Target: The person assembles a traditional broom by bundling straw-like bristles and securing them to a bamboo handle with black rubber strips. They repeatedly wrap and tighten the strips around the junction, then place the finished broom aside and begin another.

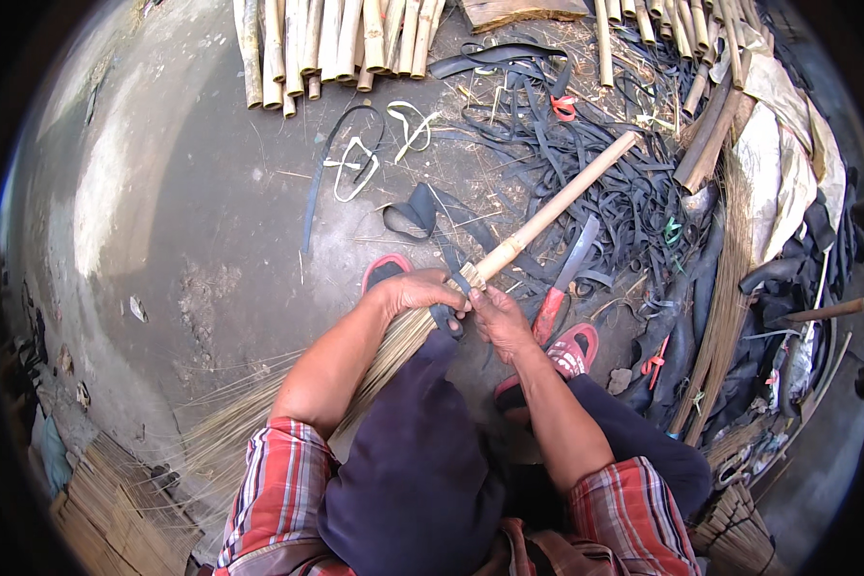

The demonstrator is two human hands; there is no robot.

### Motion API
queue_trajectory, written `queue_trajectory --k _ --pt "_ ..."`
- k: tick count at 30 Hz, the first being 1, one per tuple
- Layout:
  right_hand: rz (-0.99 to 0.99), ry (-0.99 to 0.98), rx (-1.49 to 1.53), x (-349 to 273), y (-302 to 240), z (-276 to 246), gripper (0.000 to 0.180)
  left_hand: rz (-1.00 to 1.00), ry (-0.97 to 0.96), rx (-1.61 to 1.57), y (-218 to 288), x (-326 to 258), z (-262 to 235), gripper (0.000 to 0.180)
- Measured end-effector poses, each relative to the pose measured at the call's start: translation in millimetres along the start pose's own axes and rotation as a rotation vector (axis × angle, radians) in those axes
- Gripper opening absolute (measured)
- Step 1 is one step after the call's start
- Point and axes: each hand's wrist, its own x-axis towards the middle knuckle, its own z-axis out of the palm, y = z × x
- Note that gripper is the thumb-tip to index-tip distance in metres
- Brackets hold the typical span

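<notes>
A stick broom lies slantwise between my legs, its bamboo handle [557,204] pointing to the far right and its thin bristles [250,408] fanning out to the lower left. My left hand [424,290] is closed around the bristle bundle just below the handle. Close beside it, my right hand [505,322] pinches at the same joint, thumb and fingers pressed together. A black rubber strip [464,279] passes around the joint at my fingers. Exactly what my right fingertips pinch is partly hidden.
A knife with a red handle [548,315] lies right of my right hand. Beyond it spreads a tangled heap of black rubber strips [595,182]. Bamboo poles [341,38] are stacked at the far side. A long bundle of bristles [725,317] lies at the right.
</notes>
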Motion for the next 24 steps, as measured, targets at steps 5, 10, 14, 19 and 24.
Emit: queue_trajectory --k 5,10,14,19,24 --pt "-0.189 0.135 -0.175 17 2 24 0.030 -0.039 0.557 0.745 8 -27 49 0.063" --pt "-0.049 0.060 0.038 11 3 11 0.025 -0.039 0.164 0.406 27 -21 16 0.070" --pt "-0.091 0.195 -0.096 19 9 15 0.025 -0.024 0.534 0.633 20 -24 31 0.079" --pt "-0.190 0.210 -0.120 36 19 24 0.026 0.170 0.741 0.742 16 -42 40 0.064" --pt "-0.335 0.321 -0.337 51 17 31 0.031 0.260 0.867 0.900 16 -42 40 0.058"
